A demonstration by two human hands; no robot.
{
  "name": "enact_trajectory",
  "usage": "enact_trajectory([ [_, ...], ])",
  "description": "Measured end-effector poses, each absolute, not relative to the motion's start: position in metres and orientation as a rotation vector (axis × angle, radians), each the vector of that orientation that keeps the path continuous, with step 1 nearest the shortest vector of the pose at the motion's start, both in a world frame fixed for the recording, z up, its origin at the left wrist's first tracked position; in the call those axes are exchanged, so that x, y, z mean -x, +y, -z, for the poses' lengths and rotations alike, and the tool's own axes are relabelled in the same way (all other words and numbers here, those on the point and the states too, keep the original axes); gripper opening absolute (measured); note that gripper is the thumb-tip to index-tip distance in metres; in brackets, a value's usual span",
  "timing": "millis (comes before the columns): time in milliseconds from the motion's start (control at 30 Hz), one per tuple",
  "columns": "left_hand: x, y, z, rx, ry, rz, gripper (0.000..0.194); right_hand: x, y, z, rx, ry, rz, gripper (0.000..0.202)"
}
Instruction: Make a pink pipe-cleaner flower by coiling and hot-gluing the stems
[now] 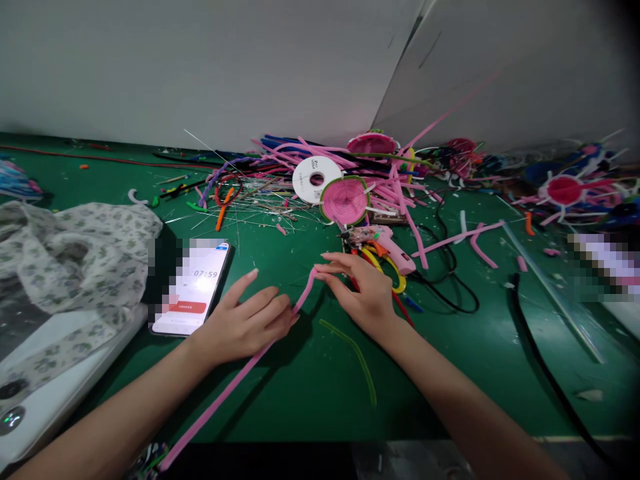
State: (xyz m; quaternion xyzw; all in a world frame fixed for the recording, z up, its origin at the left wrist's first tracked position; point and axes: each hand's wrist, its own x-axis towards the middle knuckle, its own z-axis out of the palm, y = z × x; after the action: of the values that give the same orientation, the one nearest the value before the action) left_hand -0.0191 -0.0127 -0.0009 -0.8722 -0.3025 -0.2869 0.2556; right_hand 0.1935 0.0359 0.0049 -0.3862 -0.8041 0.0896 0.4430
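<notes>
We identify the workpiece as a long pink strip (240, 379), fuzzy in texture and flexible, running diagonally above the green tabletop (295, 413) from between the hands to beyond its near edge. A thinner green strip (357, 350), gently curved, lies flat just beside it. Behind the hands we find a pink coiled disc (345, 200) with a green rim, overlapping a smooth white reel (304, 183) (its centre hole is visible).

We count one strip in hand, one green strip near it, one white reel and one pink glue gun (383, 245); the loose strips heaped behind are too tangled to count.

We note the left hand (257, 323) half curled, gripping the strip partway along, one digit extended. The right hand (365, 290) is nearly closed, its fingertips pinching the strip's upper end.
</notes>
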Motion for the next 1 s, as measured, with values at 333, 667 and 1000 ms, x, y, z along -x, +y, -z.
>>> enact_trajectory([
  [333,0.0202,-0.0128,0.0010,2.369,-0.820,0.777,0.006,-0.1982,0.0352,-0.0069,0.930,-1.953,-0.318,0.043],
  [667,0.0203,-0.0126,0.0015,2.383,-0.821,0.780,0.005,-0.1974,0.0374,-0.0039,0.921,-1.995,-0.283,0.038],
  [1000,0.0195,-0.0129,0.0004,2.389,-0.816,0.766,0.005,-0.1960,0.0340,-0.0074,0.863,-1.901,-0.435,0.044],
])
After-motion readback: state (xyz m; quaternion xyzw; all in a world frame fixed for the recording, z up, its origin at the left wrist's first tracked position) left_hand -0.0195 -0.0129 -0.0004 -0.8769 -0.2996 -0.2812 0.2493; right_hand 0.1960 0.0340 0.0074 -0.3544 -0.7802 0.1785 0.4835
